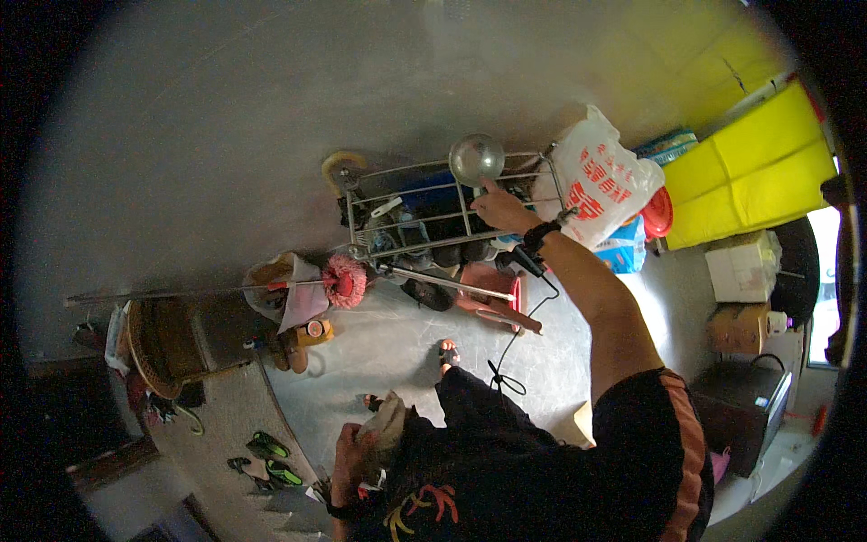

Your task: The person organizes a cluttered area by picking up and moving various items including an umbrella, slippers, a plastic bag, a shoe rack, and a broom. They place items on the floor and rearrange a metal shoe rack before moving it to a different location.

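Observation:
My right hand (504,209) reaches over a metal-bar rack (467,210), its index fingertip on the lower edge of a round, silvery bowl-like object (477,160). The other fingers are curled, and the hand appears to grip the object near its edge; the exact hold is hidden. Low on the left, my left hand (349,444) is closed around a crumpled beige cloth (385,425). Shoes (427,293) and other items lie in and under the rack. A black umbrella-like handle with a cord (528,261) is below my right wrist.
Right of the rack stands a white plastic bag (596,179) bearing red writing, near a yellow panel (752,169). A red dustpan (489,291) lies below. Leftward are a pink duster (345,280) and wicker chair (152,345). Boxes (738,271) stand at right; green-black sandals (267,445) lie lower left.

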The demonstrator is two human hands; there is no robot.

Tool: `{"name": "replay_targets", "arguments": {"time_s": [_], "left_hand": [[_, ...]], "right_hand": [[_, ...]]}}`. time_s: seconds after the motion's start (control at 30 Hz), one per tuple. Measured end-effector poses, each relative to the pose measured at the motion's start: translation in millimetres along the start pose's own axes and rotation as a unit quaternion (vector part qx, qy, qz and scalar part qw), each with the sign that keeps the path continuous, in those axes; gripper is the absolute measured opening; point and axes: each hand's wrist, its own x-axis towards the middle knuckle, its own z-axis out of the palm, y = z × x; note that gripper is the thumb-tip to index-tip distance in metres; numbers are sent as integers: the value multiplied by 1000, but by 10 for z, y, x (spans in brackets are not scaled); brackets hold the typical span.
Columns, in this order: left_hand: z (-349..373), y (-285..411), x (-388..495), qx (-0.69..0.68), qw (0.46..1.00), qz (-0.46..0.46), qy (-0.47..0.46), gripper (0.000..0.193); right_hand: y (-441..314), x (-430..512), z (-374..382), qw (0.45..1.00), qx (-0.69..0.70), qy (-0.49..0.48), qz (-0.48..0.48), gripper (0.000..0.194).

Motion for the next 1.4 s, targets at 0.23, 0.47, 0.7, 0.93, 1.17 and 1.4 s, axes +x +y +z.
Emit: {"name": "replay_targets", "arguments": {"time_s": [0.23,0.47,0.7,0.93,1.17,1.4], "left_hand": [[69,19,-387,23,994,-107,20,43],[162,-164,-386,14,998,-57,31,45],[66,-181,-178,28,998,50,24,42],[-40,-12,-130,23,998,57,0,40],[-364,-385,-342,-60,996,-46,-50,37],[-663,-798,-857,-171,984,38,-13,31]], "right_hand": [[398,320,677,986,-126,-61,92,34],[788,325,868,994,-3,104,34,26],[455,-140,63,887,312,231,249,25],[-46,-1001,-612,645,714,158,221,31],[-1047,-1266,-571,648,749,51,131,49],[-2284,-1515,-412,957,276,5,88,28]]}}
